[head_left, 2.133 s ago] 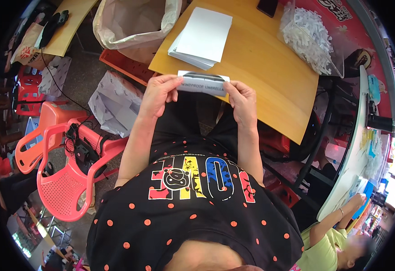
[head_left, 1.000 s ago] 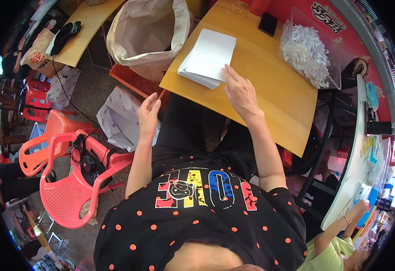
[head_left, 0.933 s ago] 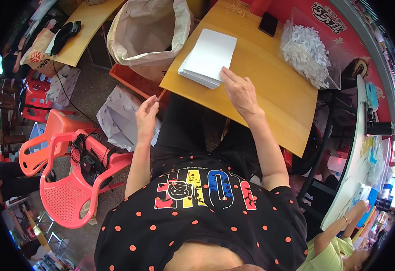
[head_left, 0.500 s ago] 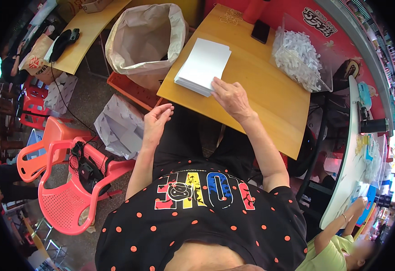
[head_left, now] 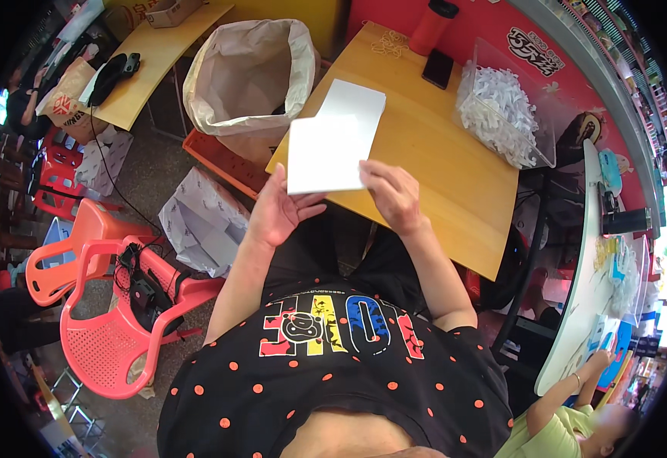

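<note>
A: Room: red wall [head_left: 478, 19] running behind the wooden tabletop [head_left: 448, 172]. Left side?

B: Pinkish-red plastic chair [head_left: 108, 343] holding black cabled gear [head_left: 145, 291]. Next, big paper sack [head_left: 249, 72] standing open beside the tabletop.

A: Left hand [head_left: 274, 219]?

B: Hanging just off the lower left corner of the white paper [head_left: 322, 156]. Grip standing apart, thumb and fingers spreading. Can't tell if it's touching.

A: Paper where?

B: Hovering over the tabletop's near left part, covering some of the paper stack [head_left: 362, 103] lying behind it.

A: Right hand [head_left: 396, 198]?

B: Grip clamping on the white paper, thumb and fingers pinching near its lower right corner.

A: Further right?

B: Black phone [head_left: 438, 69] lying flat, then clear bin [head_left: 549, 146] holding white strips [head_left: 499, 114].
</note>
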Available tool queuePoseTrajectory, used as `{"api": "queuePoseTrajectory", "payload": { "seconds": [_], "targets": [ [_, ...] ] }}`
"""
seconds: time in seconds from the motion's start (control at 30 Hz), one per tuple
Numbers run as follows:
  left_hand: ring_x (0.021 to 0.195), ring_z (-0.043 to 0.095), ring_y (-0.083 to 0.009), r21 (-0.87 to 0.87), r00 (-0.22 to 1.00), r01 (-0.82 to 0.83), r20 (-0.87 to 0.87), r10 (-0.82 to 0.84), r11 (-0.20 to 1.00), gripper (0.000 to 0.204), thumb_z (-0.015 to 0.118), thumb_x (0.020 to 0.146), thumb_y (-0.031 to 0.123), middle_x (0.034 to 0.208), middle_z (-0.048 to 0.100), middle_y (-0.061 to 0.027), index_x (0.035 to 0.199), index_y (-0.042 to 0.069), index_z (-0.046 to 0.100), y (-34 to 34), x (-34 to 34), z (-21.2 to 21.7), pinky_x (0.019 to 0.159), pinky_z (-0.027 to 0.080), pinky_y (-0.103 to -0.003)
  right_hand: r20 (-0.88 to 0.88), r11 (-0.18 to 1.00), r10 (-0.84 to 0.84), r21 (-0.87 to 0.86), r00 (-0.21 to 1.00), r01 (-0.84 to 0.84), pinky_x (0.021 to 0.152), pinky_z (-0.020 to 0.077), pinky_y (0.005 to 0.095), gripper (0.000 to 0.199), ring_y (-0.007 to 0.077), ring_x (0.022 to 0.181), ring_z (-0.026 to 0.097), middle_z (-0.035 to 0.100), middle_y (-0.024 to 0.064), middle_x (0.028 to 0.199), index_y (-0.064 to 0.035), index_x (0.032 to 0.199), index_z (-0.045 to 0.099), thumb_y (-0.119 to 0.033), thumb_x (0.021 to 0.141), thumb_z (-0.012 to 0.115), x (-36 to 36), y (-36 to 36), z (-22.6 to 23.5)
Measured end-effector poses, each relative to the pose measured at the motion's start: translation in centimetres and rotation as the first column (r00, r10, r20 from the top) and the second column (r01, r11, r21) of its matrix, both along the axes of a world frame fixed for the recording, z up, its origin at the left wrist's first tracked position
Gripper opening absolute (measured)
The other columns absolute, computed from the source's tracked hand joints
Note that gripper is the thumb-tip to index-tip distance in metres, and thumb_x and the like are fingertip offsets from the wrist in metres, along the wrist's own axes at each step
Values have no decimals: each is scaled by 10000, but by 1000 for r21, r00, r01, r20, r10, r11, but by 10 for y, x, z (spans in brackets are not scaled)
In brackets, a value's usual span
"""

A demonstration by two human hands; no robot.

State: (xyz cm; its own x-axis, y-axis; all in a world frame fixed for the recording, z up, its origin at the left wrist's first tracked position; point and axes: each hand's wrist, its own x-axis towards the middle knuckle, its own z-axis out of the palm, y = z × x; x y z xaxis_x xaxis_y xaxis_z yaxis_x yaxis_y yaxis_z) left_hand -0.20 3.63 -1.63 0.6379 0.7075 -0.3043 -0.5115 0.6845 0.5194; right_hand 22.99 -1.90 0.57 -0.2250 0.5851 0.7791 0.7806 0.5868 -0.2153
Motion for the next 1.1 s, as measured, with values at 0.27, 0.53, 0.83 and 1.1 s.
{"api": "queuePoseTrajectory", "payload": {
  "seconds": [0.27, 0.53, 0.83, 1.1],
  "targets": [
    [948, 648, -212, 288, 998, -5, -52, 21, 958, 293, 569, 877, 5, 1127, 624, -149, 1169, -13, 571, 7, 3, -3, 780, 550, -334, -447, 812, -27, -531, 894, -241, 724, 512, 292, 107, 218, 769, 658, 685, 93, 865, -49, 889, 697, -43, 783, 682, -13, -72, 39],
    [1166, 552, -298, 950, 911, 285, -310, 273, 131, 362, 581, 717, -119, 1217, 594, -171, 1006, 61, 703, -23, 15, 55, 982, 440, -346, -917, 839, -282, -378, 282, -391, 790, 456, 246, 85, 117, 850, 606, 669, 83, 901, 20, 885, 691, -21, 828, 642, -6, -69, 28],
    [1210, 497, -273, 913, 748, 409, -342, 569, 12, 340, 567, 790, -84, 1275, 535, -153, 1096, 39, 651, -24, 17, 57, 959, 440, -324, -886, 855, -361, -439, 290, -277, 756, 471, 243, 73, 109, 828, 603, 676, 61, 916, 34, 867, 686, -16, 818, 664, -1, -56, 1],
    [491, 604, -111, 139, 949, 192, -279, -148, 971, 238, 597, 888, 59, 840, 666, -108, 1092, -64, 605, -22, 0, 32, 329, 336, -164, -775, 863, -276, -461, 568, -209, 715, 482, 221, 48, 113, 800, 619, 681, 82, 877, 41, 837, 683, 30, 791, 679, 1, -59, 19]
  ]
}}
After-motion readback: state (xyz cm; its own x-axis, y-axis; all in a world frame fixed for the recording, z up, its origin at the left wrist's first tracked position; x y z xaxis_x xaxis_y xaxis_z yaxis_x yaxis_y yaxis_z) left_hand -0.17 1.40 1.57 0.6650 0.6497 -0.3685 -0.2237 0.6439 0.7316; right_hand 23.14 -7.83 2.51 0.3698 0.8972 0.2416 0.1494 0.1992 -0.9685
